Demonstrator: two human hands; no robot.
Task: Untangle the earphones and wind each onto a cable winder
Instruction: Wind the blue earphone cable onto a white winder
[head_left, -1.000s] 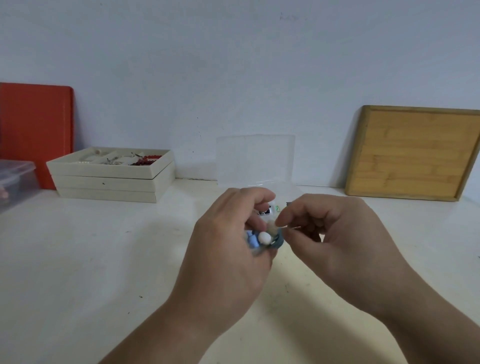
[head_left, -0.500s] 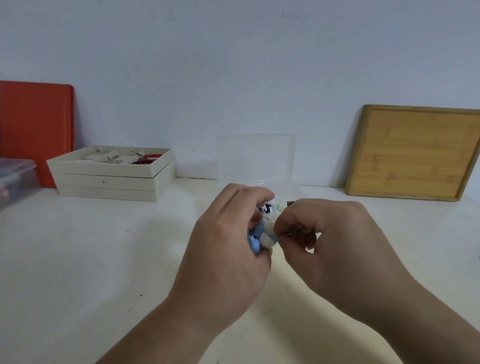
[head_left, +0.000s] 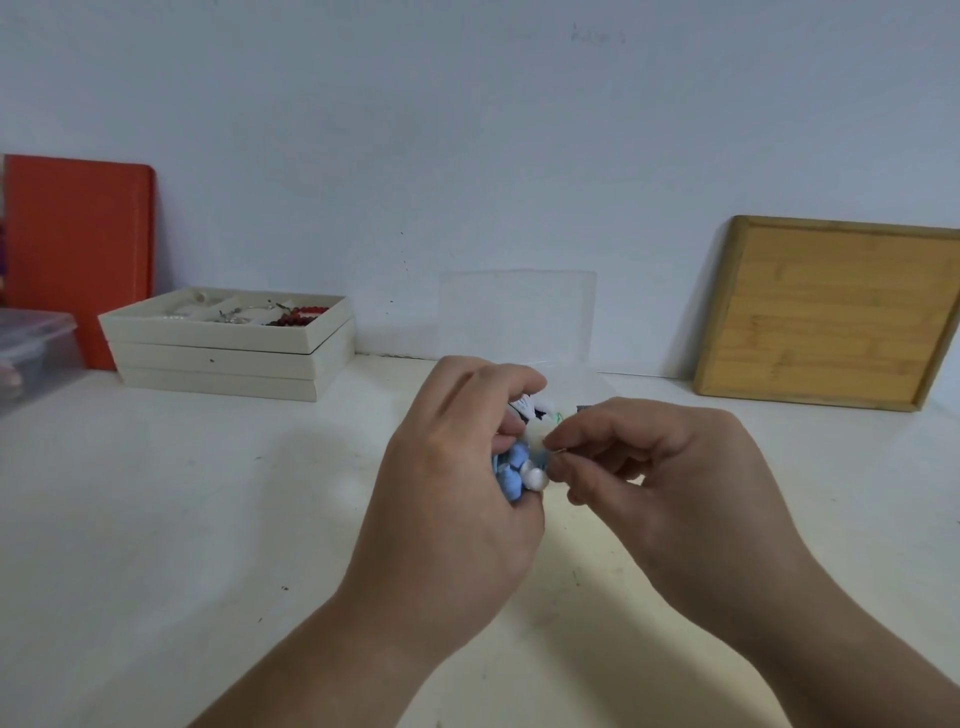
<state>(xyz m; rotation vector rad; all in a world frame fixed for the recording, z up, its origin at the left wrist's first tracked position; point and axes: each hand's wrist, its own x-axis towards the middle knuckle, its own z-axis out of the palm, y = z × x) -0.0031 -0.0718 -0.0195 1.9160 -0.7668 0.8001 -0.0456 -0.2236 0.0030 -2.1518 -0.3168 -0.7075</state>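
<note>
My left hand (head_left: 447, 467) curls round a small blue cable winder (head_left: 510, 474) with a white rounded piece (head_left: 536, 477), held above the white table (head_left: 208, 519). My right hand (head_left: 654, 457) meets it from the right, thumb and forefinger pinching a thin bit of earphone cable (head_left: 558, 451) against the winder. Most of the winder and cable is hidden inside my fingers. Behind my hands, small dark and white items (head_left: 540, 410) lie in a clear plastic box (head_left: 519, 317) with its lid up.
A stack of cream trays (head_left: 228, 358) with beads stands at the back left, next to an orange board (head_left: 78, 239) and a clear tub (head_left: 31, 348). A wooden tray (head_left: 831, 312) leans on the wall at the back right.
My right hand's pinch has moved left, up against the winder. The winder has turned in my left hand, so more of its blue side shows.
</note>
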